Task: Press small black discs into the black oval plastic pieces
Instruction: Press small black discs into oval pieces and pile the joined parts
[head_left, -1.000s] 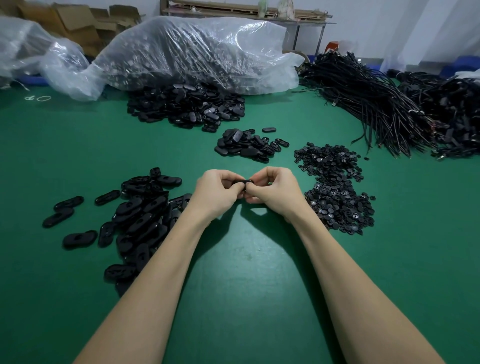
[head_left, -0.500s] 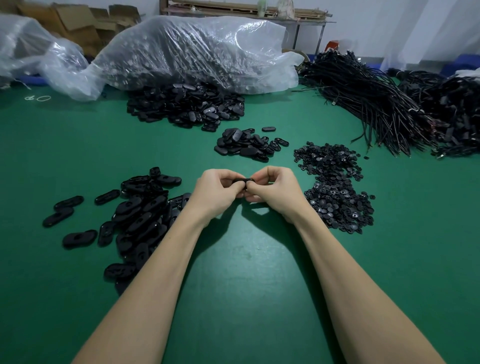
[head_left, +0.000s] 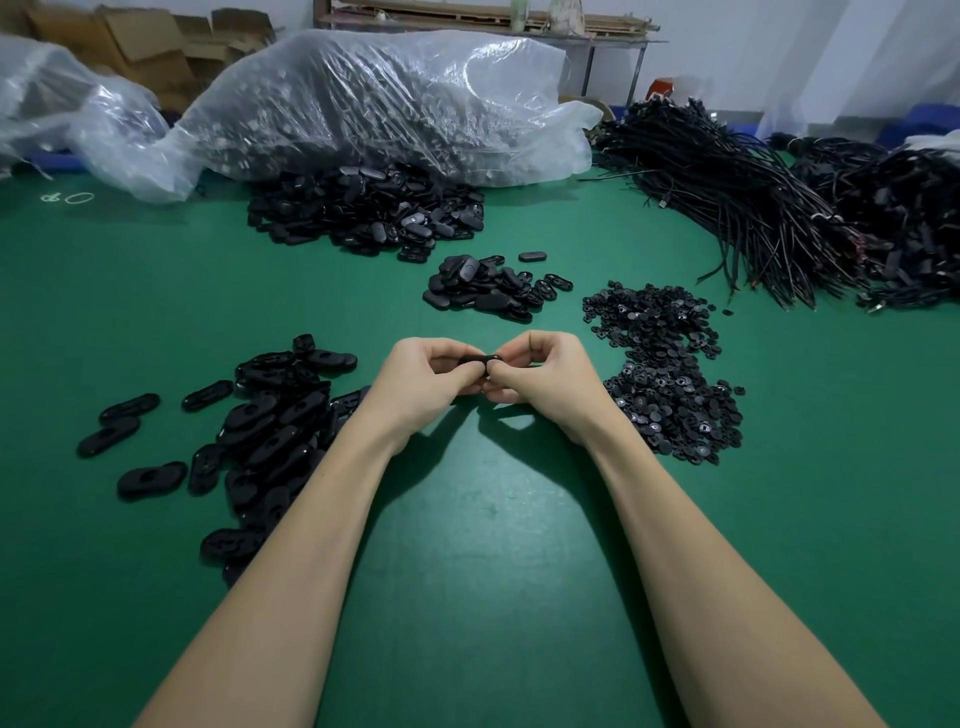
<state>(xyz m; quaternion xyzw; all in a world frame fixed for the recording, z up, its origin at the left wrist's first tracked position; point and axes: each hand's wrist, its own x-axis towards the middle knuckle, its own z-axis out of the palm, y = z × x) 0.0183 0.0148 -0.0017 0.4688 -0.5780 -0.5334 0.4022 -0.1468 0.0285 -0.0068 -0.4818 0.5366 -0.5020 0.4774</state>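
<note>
Near the middle of the green counter (head_left: 467, 597), a little above its surface, the two hands meet around one black oval piece (head_left: 480, 359). The left hand (head_left: 423, 382) and the right hand (head_left: 545, 379) both have the fingers curled, and each grip pinches one end of the piece between thumb and fingertips. Only the top edge of the piece shows; the disc itself is hidden behind the thumbs, so I cannot tell if it is seated already.

To do this step well, I think the piece should stay level, the disc should sit straight over its hole, and both thumbs should push evenly until it goes in flat. A tilted disc may jam or jump out.

Toward the left edge lies a pile of oval pieces (head_left: 270, 436), and toward the right edge a pile of small discs (head_left: 665, 374). Farther on is a smaller heap of ovals (head_left: 488, 286), and near the far edge a clear plastic bag (head_left: 374, 98) and bundled black cables (head_left: 727, 197).
</note>
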